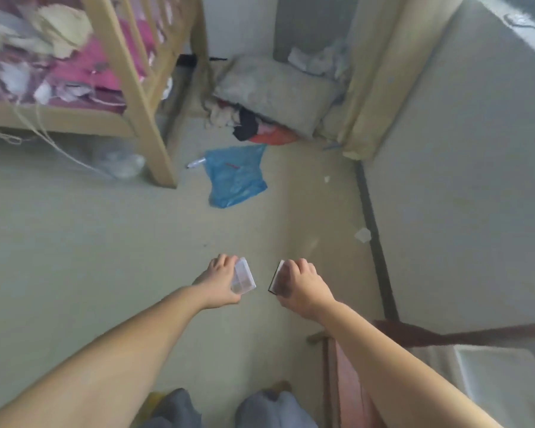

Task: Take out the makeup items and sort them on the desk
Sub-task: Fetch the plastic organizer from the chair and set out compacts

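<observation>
My left hand grips a small clear plastic case, rectangular and see-through, held out over the floor. My right hand grips a second small flat case with a dark edge and a dark inside, its fingers curled over the top. The two cases sit side by side with a small gap between them, both at arm's length in front of me. The frame is blurred, so the cases' contents cannot be made out.
A wooden bed frame with pink bedding stands at the upper left. A blue plastic bag and a pen lie on the floor ahead, a pile of clothes and a grey cushion beyond. A reddish wooden desk edge and white surface sit lower right.
</observation>
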The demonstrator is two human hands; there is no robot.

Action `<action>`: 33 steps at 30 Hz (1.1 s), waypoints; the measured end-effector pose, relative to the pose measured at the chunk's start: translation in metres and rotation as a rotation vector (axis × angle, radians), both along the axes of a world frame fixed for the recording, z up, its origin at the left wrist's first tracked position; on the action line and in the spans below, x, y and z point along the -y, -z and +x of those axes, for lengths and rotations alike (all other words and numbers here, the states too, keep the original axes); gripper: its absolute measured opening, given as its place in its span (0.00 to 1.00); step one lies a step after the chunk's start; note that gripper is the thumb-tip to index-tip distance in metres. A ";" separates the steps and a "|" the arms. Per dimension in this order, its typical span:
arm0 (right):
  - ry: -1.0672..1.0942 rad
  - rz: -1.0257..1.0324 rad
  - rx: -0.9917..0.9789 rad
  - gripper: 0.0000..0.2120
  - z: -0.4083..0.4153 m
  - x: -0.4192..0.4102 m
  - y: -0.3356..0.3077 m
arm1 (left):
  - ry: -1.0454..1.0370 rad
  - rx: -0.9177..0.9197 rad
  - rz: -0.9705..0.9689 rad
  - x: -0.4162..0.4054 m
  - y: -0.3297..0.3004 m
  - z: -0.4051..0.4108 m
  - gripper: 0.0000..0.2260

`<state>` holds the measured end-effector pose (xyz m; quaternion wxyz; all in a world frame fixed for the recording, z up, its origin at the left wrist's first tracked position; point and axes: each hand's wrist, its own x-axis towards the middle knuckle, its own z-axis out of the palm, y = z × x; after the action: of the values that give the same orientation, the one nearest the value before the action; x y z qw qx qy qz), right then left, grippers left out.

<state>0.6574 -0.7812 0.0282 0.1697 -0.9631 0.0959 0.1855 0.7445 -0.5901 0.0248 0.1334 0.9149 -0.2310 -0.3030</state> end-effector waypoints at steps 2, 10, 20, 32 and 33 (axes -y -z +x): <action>-0.131 -0.020 -0.007 0.33 0.026 -0.049 -0.007 | -0.126 0.008 -0.011 -0.060 -0.004 0.003 0.34; -0.533 -0.012 0.012 0.36 0.087 -0.290 -0.030 | -0.463 0.038 -0.004 -0.312 -0.016 -0.019 0.34; -1.032 -0.057 0.074 0.33 0.136 -0.561 -0.051 | -0.916 0.147 0.010 -0.552 -0.031 -0.065 0.31; -1.371 -0.037 0.105 0.31 0.261 -0.826 -0.035 | -1.185 0.191 0.125 -0.777 -0.020 0.007 0.31; -1.383 -0.036 0.100 0.31 0.277 -0.847 -0.036 | -1.199 0.193 0.124 -0.796 -0.022 0.020 0.31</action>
<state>0.9349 0.0661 0.0647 0.0007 -0.8132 -0.5447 0.2048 0.7644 0.2057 0.0466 0.2059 0.9149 0.3314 -0.1038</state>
